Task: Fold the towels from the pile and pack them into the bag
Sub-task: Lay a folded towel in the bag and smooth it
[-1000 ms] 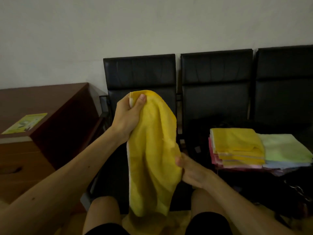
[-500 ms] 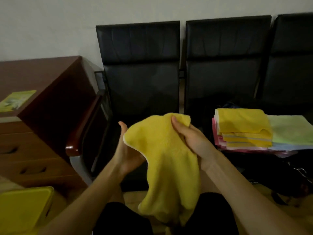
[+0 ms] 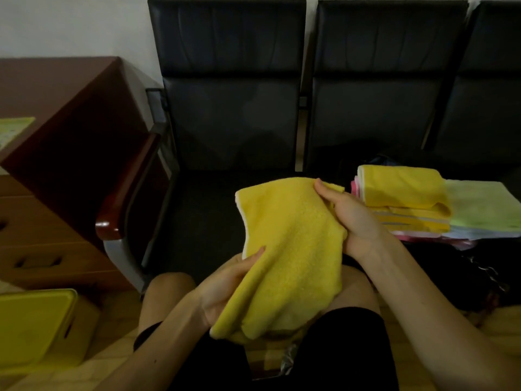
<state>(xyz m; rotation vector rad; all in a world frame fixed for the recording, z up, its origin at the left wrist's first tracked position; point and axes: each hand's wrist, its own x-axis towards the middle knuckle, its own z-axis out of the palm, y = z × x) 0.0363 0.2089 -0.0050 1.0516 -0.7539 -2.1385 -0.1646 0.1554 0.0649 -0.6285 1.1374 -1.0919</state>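
Hanging between both hands at the centre of the view, the yellow towel hides its own lower end against the person's black shorts. It also covers the fingers of the left hand. That hand, at 7 o'clock from the towel's middle, grips the left edge with the thumb lying on top of the cloth. The right hand, at 2 o'clock, pinches the upper corner, thumb on the near side and fingertips out of sight behind the fabric.

At 3 o'clock a stack of folded towels rests on a dark mass too dim to identify; whether it is the bag cannot be told. The green towel beside the stack is cut off by the right edge.

A row of black padded chairs stands against a pale wall at 12 o'clock, the towel hanging in front of the left seat. A brown wooden desk fills 9 to 10 o'clock, with a reddish armrest just beside it. A yellow box sits on the light floor at 8 o'clock, clipped by the frame.

The towel's long axis runs from the pinched corner at 1 o'clock down to 7 o'clock. A white trim follows its left edge, and the cloth droops loosely toward the lap.
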